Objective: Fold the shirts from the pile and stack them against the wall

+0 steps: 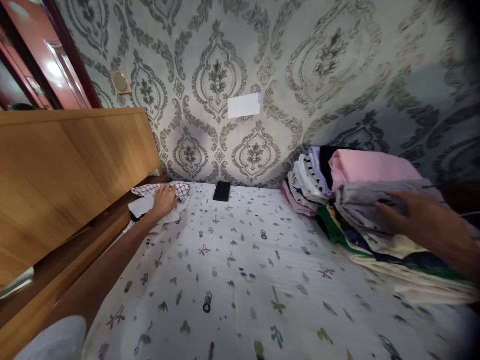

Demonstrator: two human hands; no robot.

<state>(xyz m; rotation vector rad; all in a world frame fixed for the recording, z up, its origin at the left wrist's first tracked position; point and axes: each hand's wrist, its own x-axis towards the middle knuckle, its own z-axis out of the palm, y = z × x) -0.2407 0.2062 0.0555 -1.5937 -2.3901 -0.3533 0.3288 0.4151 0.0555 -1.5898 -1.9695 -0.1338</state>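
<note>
At the left edge of the bed, my left hand (165,201) rests on a small folded cloth with a red-and-white pattern (144,190). Its fingers lie over the top, not wrapped around anything. White folded clothes (141,206) sit beneath that cloth. On the right, my right hand (416,212), slightly blurred, lies with fingers stretched over a grey folded garment (360,192) on top of a clothes stack. Under the grey one are cream, navy and green folded pieces (332,225). A pink folded cloth (375,165) sits just behind it.
A second stack of white, striped and lilac clothes (305,180) stands against the patterned wall. A black phone-like object (222,191) lies on the printed bedsheet (240,270) near the wall. Along the left runs a wooden headboard-like panel (75,165). A white paper (244,106) is on the wall.
</note>
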